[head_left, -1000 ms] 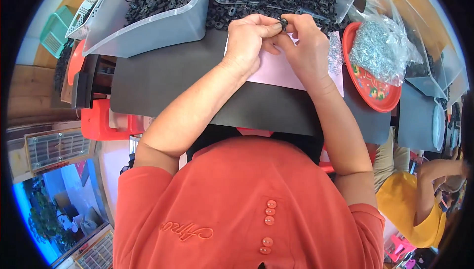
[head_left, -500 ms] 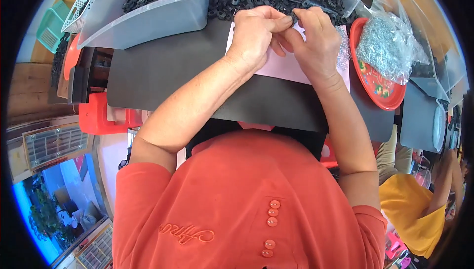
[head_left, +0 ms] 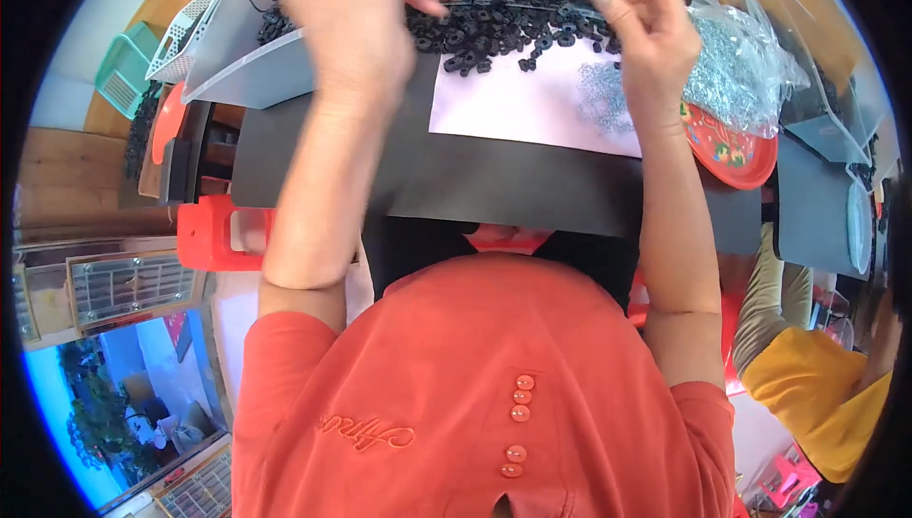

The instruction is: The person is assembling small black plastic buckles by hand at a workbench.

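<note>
My left hand (head_left: 366,14) is raised over the left clear bin (head_left: 252,76). It is smeared by motion and partly cut off by the upper edge, so what it may hold does not show. My right hand (head_left: 655,43) is above the right end of a pale pink sheet (head_left: 513,105), thumb and forefinger apart, nothing visible between them. Ahead of both hands, small black plastic parts (head_left: 532,14) are heaped, spilling onto the sheet. Beside my right hand, a scatter of small silvery metal pieces (head_left: 603,90) lies on the sheet.
A clear bag of silvery pieces (head_left: 741,71) rests on a red patterned tray (head_left: 736,162) at the right. The dark tabletop (head_left: 494,185) ends near my body. A red stool (head_left: 214,233) stands at left; a person in yellow (head_left: 807,385) sits at right.
My hands, together over the sheet before, have parted. The left has swung left over the bin, and the right has shifted right and away from me. More of the sheet and metal pieces shows.
</note>
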`<state>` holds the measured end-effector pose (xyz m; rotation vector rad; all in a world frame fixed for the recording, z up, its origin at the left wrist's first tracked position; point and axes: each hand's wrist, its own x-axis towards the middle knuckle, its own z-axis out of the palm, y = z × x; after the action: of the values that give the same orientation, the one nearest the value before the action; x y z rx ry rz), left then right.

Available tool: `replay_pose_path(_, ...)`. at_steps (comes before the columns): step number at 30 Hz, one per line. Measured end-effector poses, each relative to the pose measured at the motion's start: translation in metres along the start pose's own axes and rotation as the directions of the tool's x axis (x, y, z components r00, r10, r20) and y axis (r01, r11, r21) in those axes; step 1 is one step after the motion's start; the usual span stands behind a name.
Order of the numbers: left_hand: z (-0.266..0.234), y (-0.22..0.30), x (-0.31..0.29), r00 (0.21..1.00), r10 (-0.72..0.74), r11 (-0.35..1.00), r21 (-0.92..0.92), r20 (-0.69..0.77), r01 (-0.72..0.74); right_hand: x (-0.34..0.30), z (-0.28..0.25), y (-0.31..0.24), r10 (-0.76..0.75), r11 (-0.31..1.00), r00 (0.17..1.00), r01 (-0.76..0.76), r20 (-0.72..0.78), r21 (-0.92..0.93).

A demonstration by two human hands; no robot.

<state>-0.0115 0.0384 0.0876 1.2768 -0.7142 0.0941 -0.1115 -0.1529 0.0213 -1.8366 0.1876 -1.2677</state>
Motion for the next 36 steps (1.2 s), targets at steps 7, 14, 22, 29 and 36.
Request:
replay_pose_path(7,-0.028,0.006,0.044,0.881,0.472,0.679,0.638,-0.001,-0.363,0.008,-0.004,0.002,0.268,0.896,0.963,-0.244,-0.016,0.371)
replay_pose_path(14,0.041,-0.057,-0.037,0.761,0.256,0.657,0.470,0.595,-0.589,0.012,-0.011,0.006,0.315,0.899,0.948,-0.289,-0.029,0.330)
replay_pose_path(22,0.057,-0.098,-0.075,0.741,-0.133,0.693,0.596,0.658,-0.405,0.005,-0.009,-0.004,0.259,0.913,0.965,-0.258,0.039,0.317)
replay_pose_path(29,0.047,-0.100,-0.064,0.752,-0.153,0.799,0.528,0.641,-0.288,0.008,-0.011,0.003,0.286,0.912,0.957,-0.289,0.054,0.291)
replay_pose_path(36,0.044,-0.085,-0.036,0.744,-0.567,0.810,0.072,0.353,0.583,0.006,-0.010,0.012,0.316,0.908,0.939,-0.341,0.138,0.242)
